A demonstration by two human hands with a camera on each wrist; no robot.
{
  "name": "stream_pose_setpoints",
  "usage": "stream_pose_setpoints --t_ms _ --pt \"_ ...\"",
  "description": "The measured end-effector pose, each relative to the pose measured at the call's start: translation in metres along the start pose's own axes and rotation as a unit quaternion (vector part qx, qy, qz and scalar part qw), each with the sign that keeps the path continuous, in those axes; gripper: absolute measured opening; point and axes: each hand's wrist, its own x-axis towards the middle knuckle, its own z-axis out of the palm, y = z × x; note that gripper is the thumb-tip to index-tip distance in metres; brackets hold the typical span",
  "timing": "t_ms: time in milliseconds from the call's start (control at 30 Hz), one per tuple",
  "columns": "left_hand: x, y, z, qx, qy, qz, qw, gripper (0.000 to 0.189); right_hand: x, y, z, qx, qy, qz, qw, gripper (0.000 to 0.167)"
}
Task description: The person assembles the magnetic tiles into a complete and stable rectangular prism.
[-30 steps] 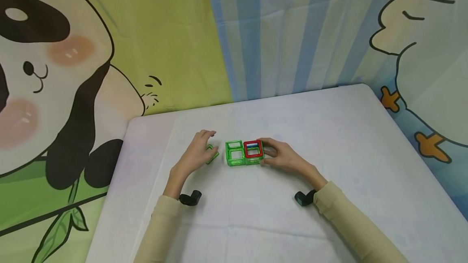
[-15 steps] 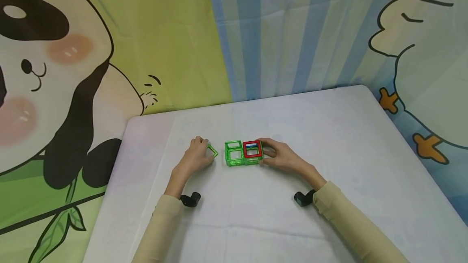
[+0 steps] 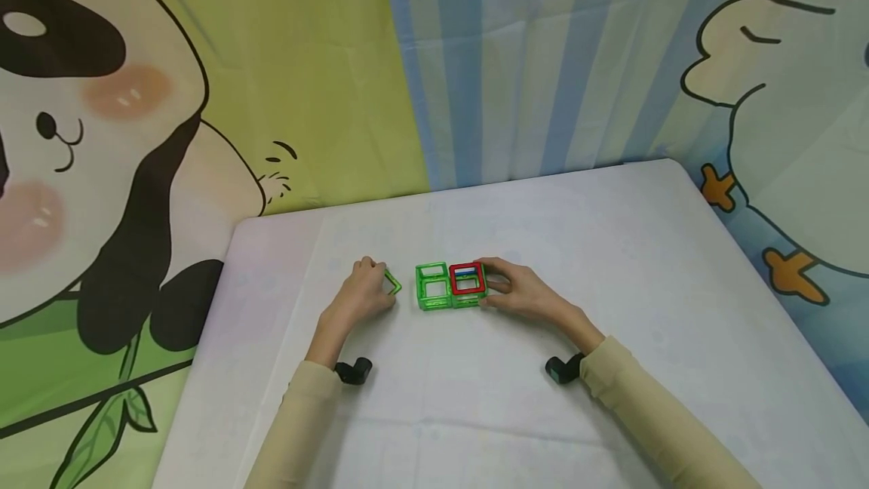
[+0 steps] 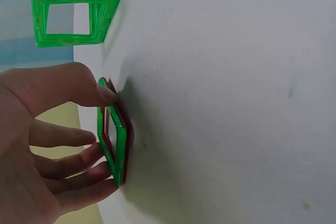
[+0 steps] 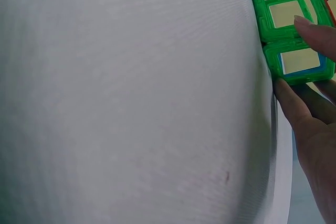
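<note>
In the head view, my left hand [image 3: 362,291] is low over the left part of the table. It pinches a green square magnetic tile [image 4: 122,140] between thumb and fingertips, and a red edge shows along the tile's table side in the left wrist view. A short gap to the right stands a boxy structure of green magnetic tiles [image 3: 434,303], with a red square tile [image 3: 468,292] on its right half and some blue inside. My right hand [image 3: 526,290] holds that structure's right end, thumb on one side and fingers on the other, as the right wrist view [image 5: 310,129] shows.
A white-covered table [image 3: 543,429] lies under everything. Behind it hangs a cloth backdrop [image 3: 326,81] with a cartoon panda and blue stripes. A black camera [image 3: 354,371] sits at the left wrist, another black camera [image 3: 563,369] at the right.
The left hand has closed its fingers around the green tile, after hovering spread over it one second ago. The right hand and the structure stay in place.
</note>
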Motion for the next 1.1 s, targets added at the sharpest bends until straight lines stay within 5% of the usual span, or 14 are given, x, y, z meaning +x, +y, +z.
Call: stream_pose_setpoints --t_ms 267,667,1100 --pt "-0.003 0.000 -0.001 -0.034 0.012 0.014 0.9992 0.078 -0.001 -0.001 0.001 0.002 0.003 0.002 1.0000 0.074" --pt "-0.008 -0.001 -0.006 -0.091 0.040 0.023 0.9947 0.073 -0.001 0.002 0.002 0.001 0.002 -0.004 1.0000 0.073" --pt "-0.016 0.013 -0.019 -0.117 0.092 0.144 0.9783 0.067 -0.001 0.000 0.001 -0.001 0.007 0.001 1.0000 0.072"
